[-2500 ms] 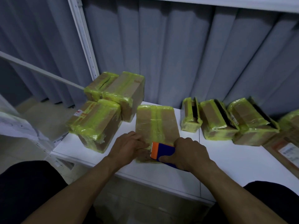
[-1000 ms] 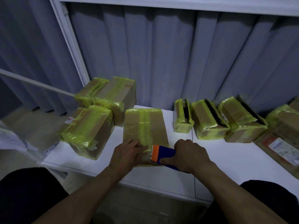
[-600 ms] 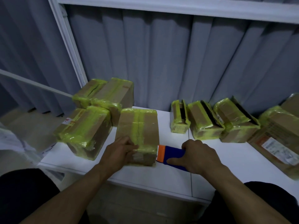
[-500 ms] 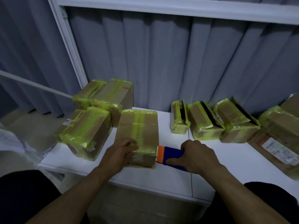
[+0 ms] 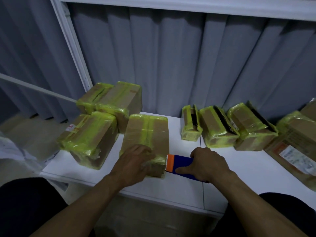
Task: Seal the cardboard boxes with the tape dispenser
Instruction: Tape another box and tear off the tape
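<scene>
Head view: your left hand (image 5: 135, 161) presses flat on the centre cardboard box (image 5: 145, 139) on the surface (image 5: 188, 189); your right hand (image 5: 207, 164) grips the tape dispenser (image 5: 177, 163) at its near right corner. Keep the box pinned, then wrap the tape squarely over the edge.

- No text, brand or number can be read anywhere; the picture is dim and the print is too small.
- Shipping label (image 5: 298, 157): a pale printed sticker with an orange patch at its upper left, on the flat brown parcel (image 5: 280, 149) at about 3 o'clock from the table's middle. The lines of print on it are blurred.
- White sticker (image 5: 70, 127) with red marks: on the top far corner of the yellow-taped box (image 5: 89, 139) at about 9 o'clock. The marks look like characters, but I cannot tell which.
- A faint reddish mark (image 5: 132, 90) on the stacked box (image 5: 123, 100) at about 11 o'clock is illegible.
</scene>
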Demonstrator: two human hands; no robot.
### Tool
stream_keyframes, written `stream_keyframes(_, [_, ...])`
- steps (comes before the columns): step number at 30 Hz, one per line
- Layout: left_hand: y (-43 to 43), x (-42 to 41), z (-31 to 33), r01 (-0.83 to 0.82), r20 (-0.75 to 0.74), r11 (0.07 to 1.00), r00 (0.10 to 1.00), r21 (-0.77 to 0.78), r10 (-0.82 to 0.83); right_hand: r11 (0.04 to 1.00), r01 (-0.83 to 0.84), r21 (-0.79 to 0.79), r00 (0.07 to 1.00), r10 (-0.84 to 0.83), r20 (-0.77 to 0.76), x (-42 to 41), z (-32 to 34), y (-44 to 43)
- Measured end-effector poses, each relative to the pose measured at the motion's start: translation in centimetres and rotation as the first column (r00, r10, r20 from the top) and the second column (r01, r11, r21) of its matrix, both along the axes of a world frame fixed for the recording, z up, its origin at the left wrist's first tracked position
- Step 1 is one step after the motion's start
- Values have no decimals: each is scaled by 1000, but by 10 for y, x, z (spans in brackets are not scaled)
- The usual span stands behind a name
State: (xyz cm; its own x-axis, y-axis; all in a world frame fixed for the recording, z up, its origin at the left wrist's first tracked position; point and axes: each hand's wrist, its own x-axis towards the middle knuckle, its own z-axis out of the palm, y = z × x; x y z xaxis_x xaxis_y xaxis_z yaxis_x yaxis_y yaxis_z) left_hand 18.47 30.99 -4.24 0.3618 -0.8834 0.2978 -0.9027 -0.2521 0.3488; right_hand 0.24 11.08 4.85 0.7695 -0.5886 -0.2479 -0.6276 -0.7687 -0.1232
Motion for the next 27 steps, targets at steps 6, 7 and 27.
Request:
stream_keyframes(6, [-22, -10, -11, 34, 62, 996, 998, -81, -29, 1000, 6, 20, 1000, -6, 0, -2, -2, -1])
stream_keyframes(7, [-23, -9, -12, 26, 75, 996, 997, -82, -20, 1000, 6, 30, 1000, -6, 2, -2, -3, -1])
stream_keyframes(27, [0, -7, -16, 20, -2, 992, 1000, -121, -21, 995, -37, 88, 998, 32, 52, -27, -9, -5])
